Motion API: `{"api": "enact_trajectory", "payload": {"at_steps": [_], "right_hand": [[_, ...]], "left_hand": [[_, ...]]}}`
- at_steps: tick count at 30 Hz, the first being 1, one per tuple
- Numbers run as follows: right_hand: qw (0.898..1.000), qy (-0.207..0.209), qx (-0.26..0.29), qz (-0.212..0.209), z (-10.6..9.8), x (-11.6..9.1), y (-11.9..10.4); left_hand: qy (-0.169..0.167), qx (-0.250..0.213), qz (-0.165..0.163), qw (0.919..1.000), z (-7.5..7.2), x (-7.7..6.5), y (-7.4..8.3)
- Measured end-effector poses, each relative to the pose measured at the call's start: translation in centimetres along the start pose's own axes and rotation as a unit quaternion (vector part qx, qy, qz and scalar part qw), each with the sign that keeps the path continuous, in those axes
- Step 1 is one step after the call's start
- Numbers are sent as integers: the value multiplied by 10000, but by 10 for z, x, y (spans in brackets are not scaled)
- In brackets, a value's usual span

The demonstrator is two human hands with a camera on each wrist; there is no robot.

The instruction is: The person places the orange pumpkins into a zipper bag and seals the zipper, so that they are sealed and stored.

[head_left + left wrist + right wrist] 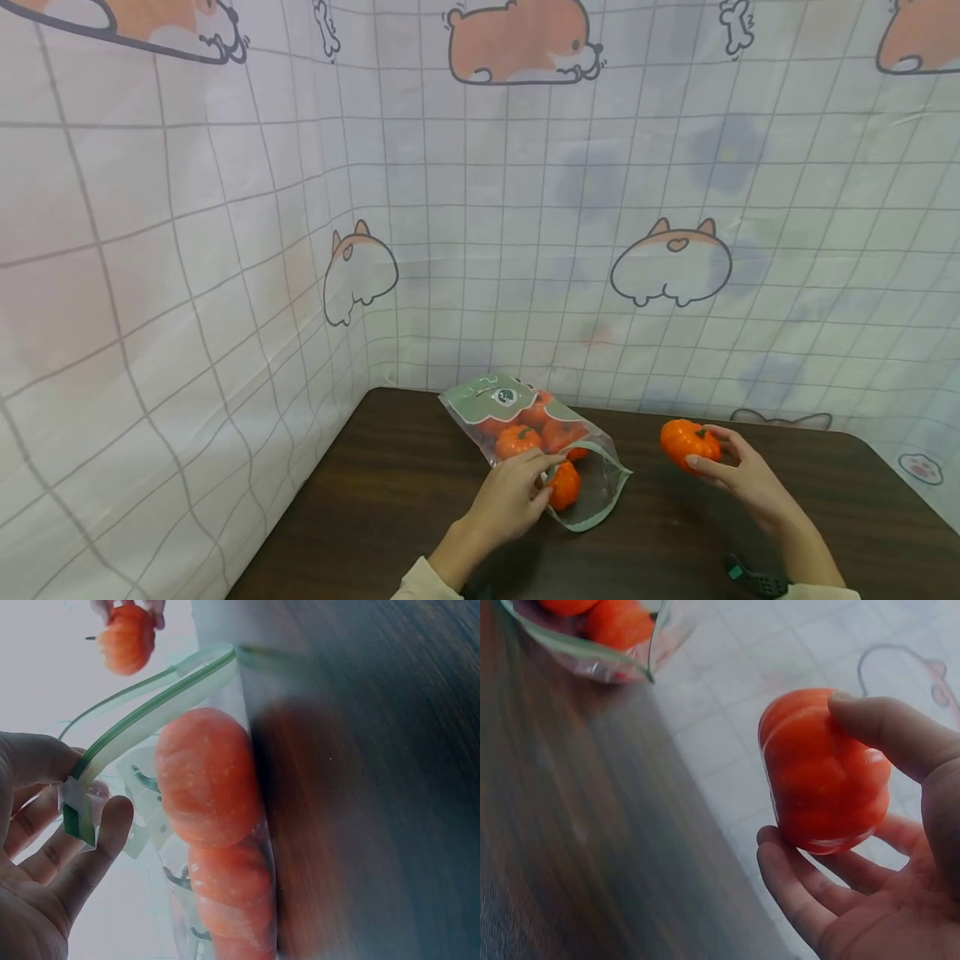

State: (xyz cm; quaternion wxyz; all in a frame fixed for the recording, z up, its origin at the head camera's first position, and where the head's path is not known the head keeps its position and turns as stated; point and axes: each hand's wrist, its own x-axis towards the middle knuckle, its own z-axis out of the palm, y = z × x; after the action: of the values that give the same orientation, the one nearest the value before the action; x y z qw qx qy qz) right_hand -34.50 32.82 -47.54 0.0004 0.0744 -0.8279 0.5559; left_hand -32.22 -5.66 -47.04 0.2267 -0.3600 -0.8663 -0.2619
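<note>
A clear zip bag with a green printed front lies on the table, its mouth open toward the right. Several small orange pumpkins are inside it; one pumpkin sits close to the opening. My left hand pinches the bag's rim near the white slider. To the right of the bag, my right hand holds another small pumpkin between thumb and fingers, above the table and apart from the bag. Its green stem shows in the head view.
The dark wooden table reaches back to a white grid-patterned cloth with cartoon dogs, which also hangs along the left. A dark strap with a green patch shows by my right wrist.
</note>
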Motion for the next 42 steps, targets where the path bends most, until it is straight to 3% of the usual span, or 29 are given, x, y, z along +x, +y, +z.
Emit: {"api": "enact_trajectory", "payload": {"at_steps": [11,22,33,42], "right_hand": [[9960,-341,-317,-763,11,-3,-37],[9871,-863,-249,-1328,28,-5,-55],[9781,-1257,-382,-1612,43,-1,-61],[9666,-1958,-101,-1650,53,-3,-69]], "left_hand": [[23,69,-41,10000,-1,0,0],[-10,-6,-25,10000,0,1,0],[7,-25,-37,10000,-1,0,-2],[19,-49,-47,10000,0,1,-3]]}}
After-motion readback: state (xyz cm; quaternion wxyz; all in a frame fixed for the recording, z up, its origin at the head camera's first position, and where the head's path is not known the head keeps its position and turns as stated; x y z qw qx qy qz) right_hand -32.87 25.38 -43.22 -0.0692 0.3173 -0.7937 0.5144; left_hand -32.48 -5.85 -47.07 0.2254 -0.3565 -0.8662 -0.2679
